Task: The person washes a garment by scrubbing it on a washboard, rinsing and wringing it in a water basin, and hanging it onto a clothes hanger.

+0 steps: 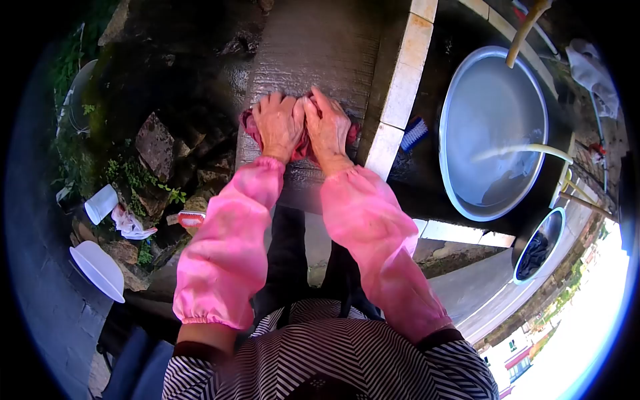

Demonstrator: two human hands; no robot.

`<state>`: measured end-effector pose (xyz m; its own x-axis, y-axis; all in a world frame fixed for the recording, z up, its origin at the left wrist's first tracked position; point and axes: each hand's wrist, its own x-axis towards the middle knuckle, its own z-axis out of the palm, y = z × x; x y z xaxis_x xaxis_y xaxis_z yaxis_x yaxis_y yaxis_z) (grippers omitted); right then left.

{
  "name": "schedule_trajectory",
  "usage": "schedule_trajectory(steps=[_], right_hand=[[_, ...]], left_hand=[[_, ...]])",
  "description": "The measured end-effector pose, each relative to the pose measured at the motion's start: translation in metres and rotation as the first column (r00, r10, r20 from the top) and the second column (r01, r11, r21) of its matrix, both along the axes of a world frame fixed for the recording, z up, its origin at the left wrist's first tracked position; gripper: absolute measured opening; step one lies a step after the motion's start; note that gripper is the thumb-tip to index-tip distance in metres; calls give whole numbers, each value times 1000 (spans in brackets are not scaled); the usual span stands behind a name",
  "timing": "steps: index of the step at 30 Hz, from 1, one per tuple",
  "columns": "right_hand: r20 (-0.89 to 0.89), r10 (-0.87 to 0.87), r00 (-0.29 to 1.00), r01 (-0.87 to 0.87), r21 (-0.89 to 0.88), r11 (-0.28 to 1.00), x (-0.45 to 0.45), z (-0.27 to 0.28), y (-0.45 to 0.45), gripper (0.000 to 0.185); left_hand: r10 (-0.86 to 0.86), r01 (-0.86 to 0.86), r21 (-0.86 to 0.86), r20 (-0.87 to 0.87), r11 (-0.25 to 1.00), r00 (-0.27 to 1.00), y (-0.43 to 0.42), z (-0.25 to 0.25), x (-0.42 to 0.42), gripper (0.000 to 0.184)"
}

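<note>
Head view, left hand (278, 128) and right hand (326, 129) side by side, fingers curled onto red cloth (251, 128), wet slab (312, 61) beneath.

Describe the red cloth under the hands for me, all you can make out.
The red cloth is dark red, soft-looking and bunched into creases. It lies across the wet, ridged slab, the left hand and right hand on top, side by side. Its ends stick out past both; its middle is mostly hidden.
</note>
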<state>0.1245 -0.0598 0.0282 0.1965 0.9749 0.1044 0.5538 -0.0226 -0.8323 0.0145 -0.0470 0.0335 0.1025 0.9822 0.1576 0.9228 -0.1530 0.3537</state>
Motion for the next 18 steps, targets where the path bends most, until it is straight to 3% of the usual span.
schedule_trajectory(steps=[2, 3, 4, 7, 9, 13, 14, 16, 18], right_hand=[[-37, 20, 999, -22, -61, 998, 1, 24, -48, 26], [-88, 38, 995, -48, -115, 992, 2, 34, -75, 25], [-72, 64, 995, -69, -75, 995, 2, 44, -95, 25], [-17, 97, 995, -97, 49, 994, -10, 36, -102, 22], [44, 37, 998, -37, 11, 999, -9, 1, -49, 15], [1, 1, 1000, -1, 39, 999, -11, -19, 27, 14], [14, -19, 1000, 18, 55, 998, -9, -14, 29, 15], [-51, -7, 999, 6, -19, 1000, -6, 9, -7, 17], [-157, -52, 986, 27, -153, 988, -3, 35, -65, 18]], left_hand=[[-15, 24, -34, 236, 999, 972, -43, 28, -3, 16], [-34, 41, -17, 275, 999, 961, -68, 38, -4, 14], [-85, 59, 98, 278, 993, 957, -89, 41, -4, 12], [-303, 275, 157, 205, 949, 930, -98, 18, -20, 14], [-276, 279, 13, 197, 960, 941, -43, -5, -19, 13], [-57, 42, 110, 136, 993, 989, 32, -27, -3, 12], [-8, -9, 150, 117, 989, 993, 35, -19, 1, 13], [30, -18, -64, 190, 998, 981, -1, -7, -3, 18], [-17, 38, -69, 289, 997, 957, -47, 31, -5, 19]])
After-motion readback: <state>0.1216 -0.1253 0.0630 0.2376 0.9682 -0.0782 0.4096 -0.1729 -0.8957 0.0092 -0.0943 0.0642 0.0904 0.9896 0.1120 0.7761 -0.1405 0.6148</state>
